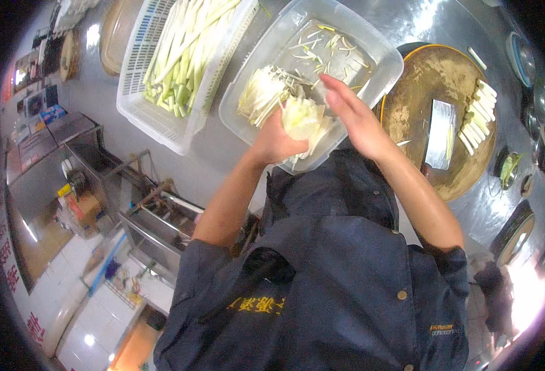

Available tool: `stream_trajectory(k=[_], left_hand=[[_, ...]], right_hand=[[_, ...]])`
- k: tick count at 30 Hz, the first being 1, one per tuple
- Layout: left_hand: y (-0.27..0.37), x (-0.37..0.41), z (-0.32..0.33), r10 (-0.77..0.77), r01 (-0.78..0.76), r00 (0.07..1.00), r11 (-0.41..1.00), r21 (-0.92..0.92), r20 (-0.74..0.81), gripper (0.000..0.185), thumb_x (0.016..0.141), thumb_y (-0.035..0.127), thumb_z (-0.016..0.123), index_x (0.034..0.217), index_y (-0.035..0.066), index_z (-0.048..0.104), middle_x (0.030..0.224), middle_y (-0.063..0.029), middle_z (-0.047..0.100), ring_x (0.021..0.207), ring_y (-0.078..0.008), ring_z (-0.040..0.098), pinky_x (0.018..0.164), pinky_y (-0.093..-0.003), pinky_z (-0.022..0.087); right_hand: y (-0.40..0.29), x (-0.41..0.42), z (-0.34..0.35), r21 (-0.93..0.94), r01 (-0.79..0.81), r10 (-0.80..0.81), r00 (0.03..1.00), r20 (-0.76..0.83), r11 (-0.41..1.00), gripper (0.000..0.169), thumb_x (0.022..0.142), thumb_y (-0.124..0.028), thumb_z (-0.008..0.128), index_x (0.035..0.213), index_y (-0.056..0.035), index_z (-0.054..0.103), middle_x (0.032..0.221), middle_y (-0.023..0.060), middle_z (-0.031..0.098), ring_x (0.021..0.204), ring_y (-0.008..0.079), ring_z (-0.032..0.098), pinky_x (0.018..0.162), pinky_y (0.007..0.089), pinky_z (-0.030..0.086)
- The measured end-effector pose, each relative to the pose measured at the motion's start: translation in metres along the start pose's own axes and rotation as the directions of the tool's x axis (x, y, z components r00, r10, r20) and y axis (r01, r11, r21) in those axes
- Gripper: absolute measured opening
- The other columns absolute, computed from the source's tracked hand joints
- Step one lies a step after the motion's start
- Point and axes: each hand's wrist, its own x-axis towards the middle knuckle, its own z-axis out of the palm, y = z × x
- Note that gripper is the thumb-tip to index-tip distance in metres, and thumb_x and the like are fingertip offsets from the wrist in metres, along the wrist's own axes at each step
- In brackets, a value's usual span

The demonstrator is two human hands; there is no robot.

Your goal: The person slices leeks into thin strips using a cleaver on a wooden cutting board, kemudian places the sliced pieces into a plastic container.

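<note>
Over a clear plastic tub (pixel 235 99), my left hand (pixel 279 139) is closed around part of a pile of shredded pale scallion (pixel 300 120) at the tub's near end. My right hand (pixel 353 116) is at the tub's right side with its fingers extended and nothing in it. More shreds (pixel 263 92) lie beside my left hand, and loose bits are scattered on the tub's far floor. To the right, a cleaver (pixel 441 134) lies flat on a round wooden chopping block (pixel 407 102), beside a row of cut white scallion lengths (pixel 479 116).
A white perforated plastic basket (pixel 161 123) of long scallion stalks (pixel 184 55) stands left of the tub. One cut piece (pixel 477 58) lies on the steel counter (pixel 393 18) beyond the block. Bowls and lids line the right edge. A metal rack (pixel 156 232) stands at the lower left.
</note>
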Motion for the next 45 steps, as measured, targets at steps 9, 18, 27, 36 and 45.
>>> stream_trajectory(k=[9,18,27,36,45], left_hand=[[-0.020,-0.002,0.047,-0.141,0.267,0.958,0.761,0.591,-0.251,0.083,0.073,0.018,0.086,0.147,0.002,0.051,0.135,-0.0244,0.063,0.127,-0.0426,0.061,0.107,-0.0506,0.050],[0.005,-0.040,0.008,-0.008,0.078,0.993,0.792,0.605,-0.119,0.095,0.074,0.022,0.090,0.156,0.004,0.047,0.148,-0.0274,0.053,0.139,-0.0489,0.050,0.118,-0.0515,0.042],[0.006,-0.088,0.010,-0.044,0.142,0.988,0.630,0.763,-0.148,0.025,0.085,0.015,0.078,0.099,-0.004,0.070,0.106,-0.0220,0.063,0.102,-0.0416,0.065,0.085,-0.0521,0.056],[0.002,-0.085,0.035,-0.172,0.263,0.962,0.390,0.882,-0.211,0.016,0.087,0.009,0.067,0.098,-0.003,0.069,0.106,-0.0214,0.064,0.097,-0.0394,0.070,0.079,-0.0474,0.061],[0.004,-0.087,0.049,-0.204,0.326,0.945,0.555,0.765,-0.254,0.023,0.093,0.013,0.060,0.106,-0.005,0.068,0.112,-0.0260,0.067,0.104,-0.0443,0.067,0.092,-0.0531,0.056]], right_hand=[[0.075,0.059,0.037,0.048,-0.462,0.459,0.887,0.058,0.886,0.059,0.115,-0.041,0.045,0.142,0.0085,0.061,0.138,0.0239,0.070,0.124,0.0296,0.066,0.109,0.0377,0.048],[0.107,0.072,0.037,-0.086,-0.387,0.386,0.922,-0.034,0.918,0.054,0.110,-0.037,0.050,0.131,0.0096,0.068,0.125,0.0298,0.073,0.122,0.0372,0.068,0.107,0.0391,0.049],[0.093,0.060,0.059,-0.002,-0.330,0.321,0.917,0.239,0.944,0.057,0.117,-0.037,0.037,0.144,0.0069,0.059,0.140,0.0210,0.069,0.123,0.0300,0.067,0.112,0.0390,0.047],[0.032,0.056,0.036,0.026,-0.377,0.370,0.918,0.140,0.926,0.065,0.115,-0.048,0.043,0.155,0.0040,0.050,0.156,0.0166,0.057,0.144,0.0243,0.052,0.121,0.0356,0.038],[0.047,0.062,0.012,-0.408,-0.223,0.372,0.866,0.334,0.885,0.065,0.113,-0.050,0.046,0.153,-0.0010,0.056,0.156,0.0202,0.058,0.141,0.0294,0.055,0.120,0.0367,0.039]])
